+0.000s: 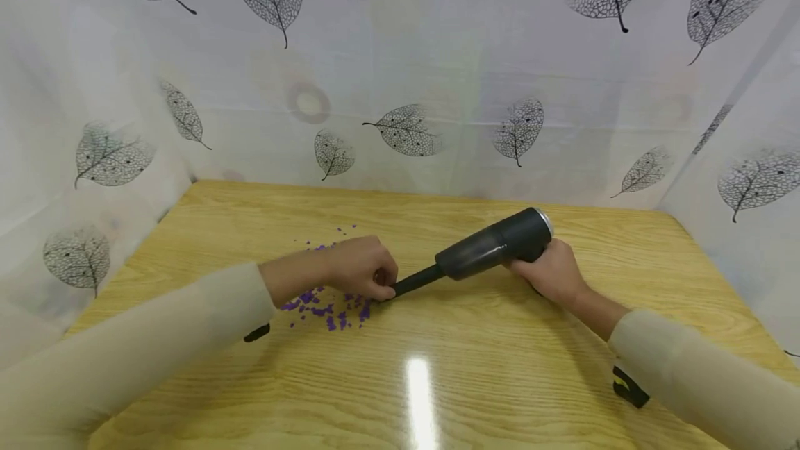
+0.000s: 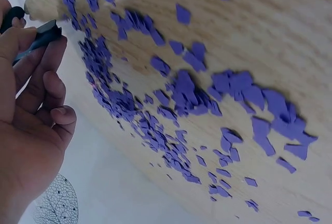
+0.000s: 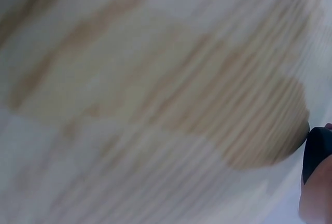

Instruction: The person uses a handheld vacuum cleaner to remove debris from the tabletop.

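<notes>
A black handheld vacuum cleaner [image 1: 481, 248] is held slantwise over the wooden table, its thin nozzle [image 1: 419, 281] pointing down to the left. My right hand [image 1: 553, 273] grips its handle; the right wrist view catches only a bit of that hand [image 3: 316, 198] at the edge. With thumb and fingers my left hand [image 1: 362, 266] pinches the nozzle's end. In the left wrist view, that hand [image 2: 36, 89] holds the dark nozzle tip [image 2: 47, 33] beside scattered purple scraps [image 2: 187, 92]. The left forearm and hand hide part of the scraps in the head view.
The wooden table [image 1: 500, 367] has a shiny light reflection near its front. A pale curtain [image 1: 400, 54] with leaf prints surrounds its back and sides. Dark strap ends show below the left sleeve [image 1: 206, 311] and the right sleeve [image 1: 687, 360].
</notes>
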{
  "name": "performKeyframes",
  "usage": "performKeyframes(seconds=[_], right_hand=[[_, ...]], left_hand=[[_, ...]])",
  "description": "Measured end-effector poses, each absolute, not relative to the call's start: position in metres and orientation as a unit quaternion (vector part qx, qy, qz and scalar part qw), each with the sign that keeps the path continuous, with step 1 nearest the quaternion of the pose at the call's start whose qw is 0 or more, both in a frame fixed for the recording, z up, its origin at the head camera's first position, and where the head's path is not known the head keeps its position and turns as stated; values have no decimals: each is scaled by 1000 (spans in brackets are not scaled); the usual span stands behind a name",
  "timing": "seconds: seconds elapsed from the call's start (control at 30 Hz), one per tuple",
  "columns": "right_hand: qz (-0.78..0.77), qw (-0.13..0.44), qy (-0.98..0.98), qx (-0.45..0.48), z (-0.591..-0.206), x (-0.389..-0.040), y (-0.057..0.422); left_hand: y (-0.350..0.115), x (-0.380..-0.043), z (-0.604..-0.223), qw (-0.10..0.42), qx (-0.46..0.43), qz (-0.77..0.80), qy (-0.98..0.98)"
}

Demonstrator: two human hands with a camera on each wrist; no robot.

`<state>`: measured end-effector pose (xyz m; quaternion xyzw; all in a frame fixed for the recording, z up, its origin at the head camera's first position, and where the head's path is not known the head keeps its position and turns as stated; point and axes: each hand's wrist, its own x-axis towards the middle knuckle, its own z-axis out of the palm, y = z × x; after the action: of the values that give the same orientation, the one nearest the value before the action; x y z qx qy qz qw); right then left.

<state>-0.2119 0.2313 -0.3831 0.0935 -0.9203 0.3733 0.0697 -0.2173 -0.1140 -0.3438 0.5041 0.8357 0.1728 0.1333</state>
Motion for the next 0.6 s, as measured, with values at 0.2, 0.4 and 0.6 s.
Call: performKeyframes(seconds=[0.2, 0.4, 0.6], right_hand=[[365, 87, -923, 82, -383, -213, 229], [354, 114, -926, 65, -383, -215, 226], [357, 123, -925, 51, -385, -218, 225]], left_hand=[[-116, -228, -345, 119, 501, 159, 842], [-117, -240, -345, 117, 485, 156, 853], [-117, -252, -345, 103, 473, 132, 865]])
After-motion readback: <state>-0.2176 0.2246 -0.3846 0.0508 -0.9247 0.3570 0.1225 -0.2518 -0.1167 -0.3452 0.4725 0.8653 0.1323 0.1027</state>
